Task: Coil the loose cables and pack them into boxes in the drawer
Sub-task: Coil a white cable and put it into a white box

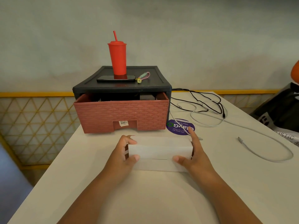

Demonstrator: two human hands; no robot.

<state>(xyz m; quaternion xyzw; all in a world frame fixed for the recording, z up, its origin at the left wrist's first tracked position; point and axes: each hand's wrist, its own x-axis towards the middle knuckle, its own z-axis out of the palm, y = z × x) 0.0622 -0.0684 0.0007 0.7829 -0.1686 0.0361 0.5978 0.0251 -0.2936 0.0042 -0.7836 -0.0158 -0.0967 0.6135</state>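
Both hands, left hand (124,152) and right hand (192,154), clamp the white box (160,149) by its ends, fingers curled round it, and a jerky lid pull could skid it into the loose cables (210,113).

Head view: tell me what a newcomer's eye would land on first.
The red tumbler with its straw, upright on top of the black drawer unit. Next, the white box near the centre, gripped by the left hand and right hand, with loose cables sprawled to the right.
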